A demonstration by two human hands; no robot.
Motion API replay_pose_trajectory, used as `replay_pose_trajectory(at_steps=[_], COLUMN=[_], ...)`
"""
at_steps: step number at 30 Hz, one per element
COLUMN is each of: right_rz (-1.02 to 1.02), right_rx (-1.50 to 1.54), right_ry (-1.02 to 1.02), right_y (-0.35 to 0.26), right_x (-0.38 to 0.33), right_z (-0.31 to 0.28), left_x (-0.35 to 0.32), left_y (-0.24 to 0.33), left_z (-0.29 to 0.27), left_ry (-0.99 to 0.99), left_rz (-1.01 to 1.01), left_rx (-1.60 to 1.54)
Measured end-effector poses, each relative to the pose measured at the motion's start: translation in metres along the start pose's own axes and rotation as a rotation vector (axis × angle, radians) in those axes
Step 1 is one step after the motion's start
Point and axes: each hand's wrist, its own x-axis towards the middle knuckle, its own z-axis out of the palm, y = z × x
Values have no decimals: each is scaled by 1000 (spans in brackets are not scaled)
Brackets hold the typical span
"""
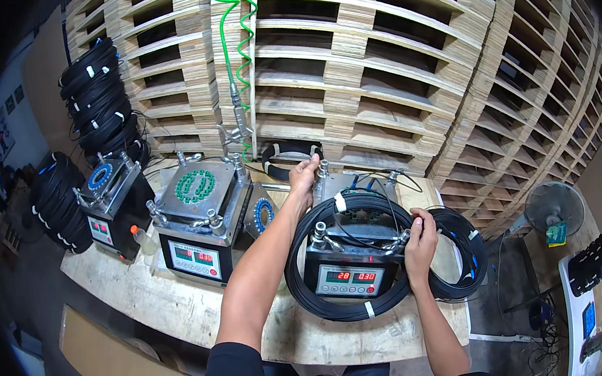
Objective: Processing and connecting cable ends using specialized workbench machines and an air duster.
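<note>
A large coil of black cable (297, 278), bound with white tape, leans around the front of the right-hand test machine (312, 269), with red digits lit on its panel. My left hand (305, 177) reaches over the coil to the machine's far left corner. Its fingers are curled beside a metal clamp post (323, 170); what they grip is hidden. At the coil's right edge is my right hand (421, 249), fingers bent together near the front right clamp (404, 237). I cannot make out what lies between them. Thin loose cable (352, 239) loops across the machine's top.
A second coil (474, 244) lies right on the wooden table (372, 343). Another coil (271, 169) is behind. Two similar machines (197, 226) (104, 227) stand left, with a bottle (141, 238) between. Pallets (368, 60) wall the back; a green air hose (224, 37) hangs there. A fan (553, 209) stands right.
</note>
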Motion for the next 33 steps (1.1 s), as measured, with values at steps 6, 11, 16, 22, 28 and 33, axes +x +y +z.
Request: replay_pose_trajectory(at_steps=[6, 11, 16, 22, 28, 33], right_rz=[-18, -9, -13, 0, 27, 17], right_rx=[-58, -22, -37, -3, 17, 5], right_ry=[10, 17, 42, 41, 47, 59], right_y=[-4, 4, 0, 0, 4, 5], right_x=[-7, -6, -4, -4, -8, -7], right_z=[4, 5, 0, 2, -1, 0], left_x=[-15, -100, -253, -266, -254, -255], left_y=[33, 63, 71, 44, 34, 27], left_z=[-7, -9, 1, -13, -28, -30], left_ry=[-34, -135, -97, -109, -167, -97], left_rz=[33, 406, 1018, 1031, 1041, 1043], left_rx=[343, 623, 1109, 1319, 1283, 1017])
